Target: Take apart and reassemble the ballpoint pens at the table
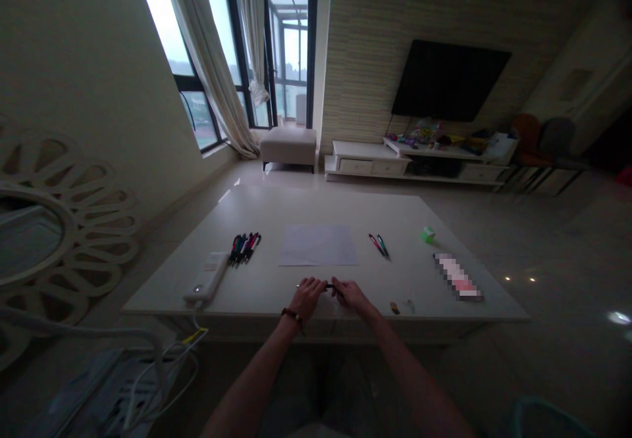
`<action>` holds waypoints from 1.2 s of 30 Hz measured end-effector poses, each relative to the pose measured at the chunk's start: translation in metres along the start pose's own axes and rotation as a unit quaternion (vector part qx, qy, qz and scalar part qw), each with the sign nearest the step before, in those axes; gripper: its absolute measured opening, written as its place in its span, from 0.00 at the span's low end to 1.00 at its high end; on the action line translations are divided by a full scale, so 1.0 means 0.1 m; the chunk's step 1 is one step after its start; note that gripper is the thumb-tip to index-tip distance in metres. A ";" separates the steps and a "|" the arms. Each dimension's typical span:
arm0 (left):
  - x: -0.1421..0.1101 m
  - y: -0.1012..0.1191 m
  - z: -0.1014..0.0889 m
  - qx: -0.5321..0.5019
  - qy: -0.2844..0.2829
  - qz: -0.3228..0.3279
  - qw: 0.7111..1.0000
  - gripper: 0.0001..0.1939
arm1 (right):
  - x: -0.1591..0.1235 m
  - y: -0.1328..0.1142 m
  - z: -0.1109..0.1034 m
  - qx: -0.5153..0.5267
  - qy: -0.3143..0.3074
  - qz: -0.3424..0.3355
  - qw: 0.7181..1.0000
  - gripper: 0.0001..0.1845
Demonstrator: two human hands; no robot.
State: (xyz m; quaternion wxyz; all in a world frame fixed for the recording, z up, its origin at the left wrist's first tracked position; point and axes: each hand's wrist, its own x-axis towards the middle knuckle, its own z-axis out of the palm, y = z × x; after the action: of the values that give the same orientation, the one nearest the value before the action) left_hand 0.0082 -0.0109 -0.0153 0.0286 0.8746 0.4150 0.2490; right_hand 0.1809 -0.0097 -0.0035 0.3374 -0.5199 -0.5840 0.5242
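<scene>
A thin black pen point(330, 286) is held level between my two hands, just above the table's near edge. My left hand point(307, 298) is closed around one end, and a small tip pokes out on its far left side. The fingers of my right hand point(349, 292) pinch the other end. A blank sheet of white paper point(318, 245) lies flat beyond my hands. To its left, several pens point(243, 248) lie side by side in a bunch. Two more pens, one red point(376, 245) and one green point(384, 247), rest to the right of the paper.
A white power strip point(210, 278) with a cable sits at the table's left side. On the right are a small green item point(428, 234) and a blurred-out phone-shaped object point(457, 276). Two small pieces point(394, 307) lie near the front edge of the white table point(257, 204).
</scene>
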 end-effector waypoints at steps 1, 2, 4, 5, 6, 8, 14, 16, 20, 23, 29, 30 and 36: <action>0.01 0.00 0.00 -0.021 0.012 -0.022 0.999 0.10 | -0.03 -0.02 -0.01 0.015 0.012 0.002 1.000 0.31; 0.03 0.00 -0.01 -0.050 0.032 -0.054 0.997 0.10 | -0.07 -0.03 -0.03 0.029 0.032 0.000 0.999 0.30; 0.10 0.01 -0.04 -0.137 0.091 -0.151 0.975 0.11 | -0.18 -0.05 -0.05 0.028 0.091 -0.031 0.995 0.25; 0.15 0.03 -0.06 -0.194 0.125 -0.208 0.950 0.11 | -0.24 -0.05 -0.04 0.012 0.117 -0.057 0.991 0.22; 0.20 0.05 -0.09 -0.261 0.157 -0.261 0.916 0.12 | -0.30 -0.06 -0.02 -0.009 0.132 -0.083 0.988 0.21; 0.32 0.14 -0.14 -0.414 0.195 -0.331 0.825 0.14 | -0.41 -0.08 0.04 -0.043 0.133 -0.124 0.982 0.26; 0.43 0.48 -0.07 -0.699 0.088 -0.333 0.626 0.19 | -0.47 -0.32 0.23 -0.045 0.155 -0.186 0.969 0.15; 0.37 0.52 -0.04 -0.675 0.037 -0.312 0.668 0.23 | -0.43 -0.40 0.17 -0.036 0.200 -0.185 0.962 0.11; 0.20 0.26 -0.12 -0.365 0.019 -0.226 0.903 0.21 | -0.29 -0.52 -0.14 0.084 0.327 -0.143 0.930 0.16; 0.11 -0.11 -0.22 -0.065 0.033 -0.148 0.986 0.18 | -0.17 -0.59 -0.41 0.281 0.268 -0.123 0.913 0.17; 0.06 -0.50 -0.15 0.077 -0.086 -0.188 0.975 0.25 | 0.04 -0.70 -0.69 0.438 0.116 -0.089 0.887 0.22; 0.05 -0.51 -0.13 0.076 -0.088 -0.190 0.975 0.25 | 0.07 -0.71 -0.71 0.447 0.112 -0.092 0.883 0.22; 0.05 -0.47 -0.12 0.068 -0.060 -0.188 0.978 0.25 | 0.23 -0.73 -0.76 0.506 0.083 -0.116 0.851 0.20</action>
State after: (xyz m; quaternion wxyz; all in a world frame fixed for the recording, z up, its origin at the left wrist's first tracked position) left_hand -0.0284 0.0214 -0.0149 0.0401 0.7940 0.5858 0.1577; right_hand 0.2282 0.0386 0.0800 0.6597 -0.2474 -0.2640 0.6587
